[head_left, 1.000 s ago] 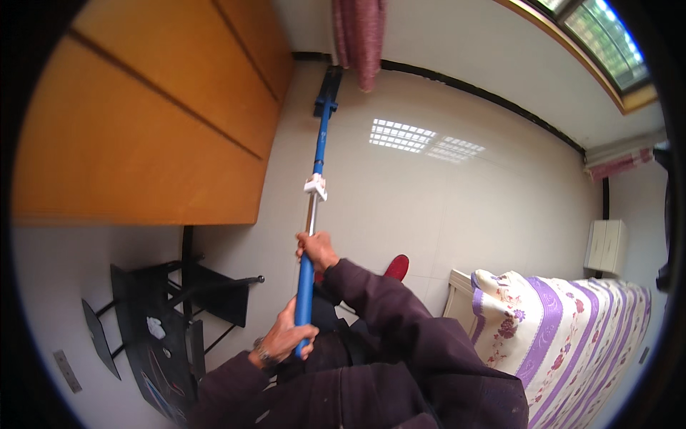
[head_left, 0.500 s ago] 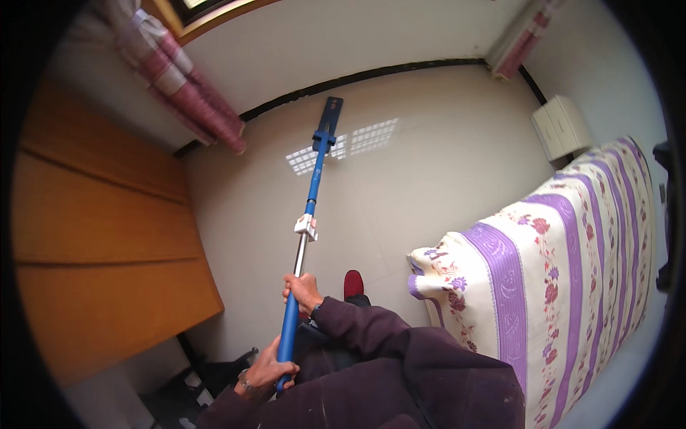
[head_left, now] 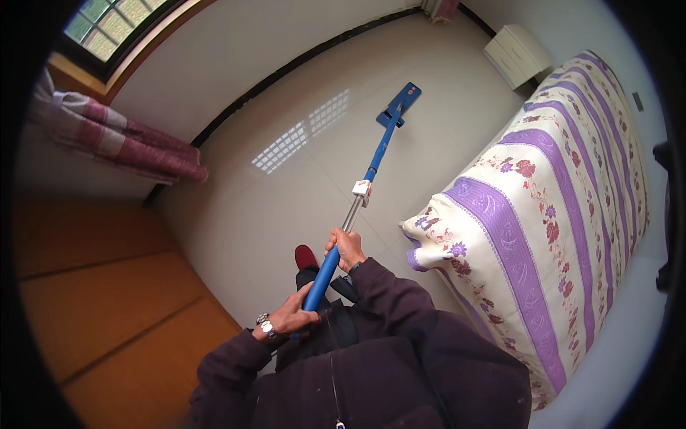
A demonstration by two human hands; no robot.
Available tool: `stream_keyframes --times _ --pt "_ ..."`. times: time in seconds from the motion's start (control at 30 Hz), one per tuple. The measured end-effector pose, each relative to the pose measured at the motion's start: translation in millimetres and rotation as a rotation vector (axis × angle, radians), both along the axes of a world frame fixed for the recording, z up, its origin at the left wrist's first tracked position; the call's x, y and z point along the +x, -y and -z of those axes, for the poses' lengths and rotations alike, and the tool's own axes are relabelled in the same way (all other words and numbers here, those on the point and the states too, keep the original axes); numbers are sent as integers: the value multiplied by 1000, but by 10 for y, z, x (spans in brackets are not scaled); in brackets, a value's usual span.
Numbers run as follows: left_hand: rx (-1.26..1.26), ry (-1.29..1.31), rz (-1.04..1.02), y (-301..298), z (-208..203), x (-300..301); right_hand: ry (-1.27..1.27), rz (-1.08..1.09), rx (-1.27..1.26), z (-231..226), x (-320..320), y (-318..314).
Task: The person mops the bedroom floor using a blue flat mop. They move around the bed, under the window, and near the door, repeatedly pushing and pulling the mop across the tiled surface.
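A flat mop (head_left: 384, 143) with a blue and silver pole slants away from me to the upper right. Its blue rectangular head (head_left: 409, 96) lies on the pale tiled floor (head_left: 236, 214). Low on the pole, my left hand (head_left: 289, 314) is wrapped round the thick blue grip, a metal watch on its wrist. Farther up, where the grip meets the silver tube, my right hand (head_left: 347, 248) is closed round the pole. A white clamp-like piece (head_left: 362, 190) sits on the pole just beyond my right hand.
A bed (head_left: 514, 222) with a purple-striped floral cover stands on the right, a white nightstand (head_left: 516, 56) beyond it. Orange-brown wooden furniture (head_left: 107, 300) fills the lower left. A pink curtain (head_left: 143, 146) hangs by the window (head_left: 114, 28). My red shoe (head_left: 305, 257) is near the pole.
The mop head has swung to the right across the floor, toward the bed and nightstand. Both hands keep their hold on the pole. My view has turned, showing more of the window.
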State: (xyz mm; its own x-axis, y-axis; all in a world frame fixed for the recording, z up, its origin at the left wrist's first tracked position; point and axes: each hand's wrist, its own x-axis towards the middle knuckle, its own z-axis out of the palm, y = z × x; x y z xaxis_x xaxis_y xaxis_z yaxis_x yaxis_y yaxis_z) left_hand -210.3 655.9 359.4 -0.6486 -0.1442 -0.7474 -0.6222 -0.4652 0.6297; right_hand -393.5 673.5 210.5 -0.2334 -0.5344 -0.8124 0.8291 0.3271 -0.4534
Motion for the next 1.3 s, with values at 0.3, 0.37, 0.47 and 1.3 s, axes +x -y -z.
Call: stream_keyframes --times 0.3,0.37,0.47,1.3 --pt "-118 96 -136 881 -388 534 104 102 -19 27 367 871" --pt "-194 84 -174 1014 -473 592 164 208 -91 81 349 1085" --pt "-241 81 -256 1192 -545 565 314 330 -108 180 194 1379" --pt "-407 88 273 3664 -45 -4134 28 658 -174 594 -4382 3405"
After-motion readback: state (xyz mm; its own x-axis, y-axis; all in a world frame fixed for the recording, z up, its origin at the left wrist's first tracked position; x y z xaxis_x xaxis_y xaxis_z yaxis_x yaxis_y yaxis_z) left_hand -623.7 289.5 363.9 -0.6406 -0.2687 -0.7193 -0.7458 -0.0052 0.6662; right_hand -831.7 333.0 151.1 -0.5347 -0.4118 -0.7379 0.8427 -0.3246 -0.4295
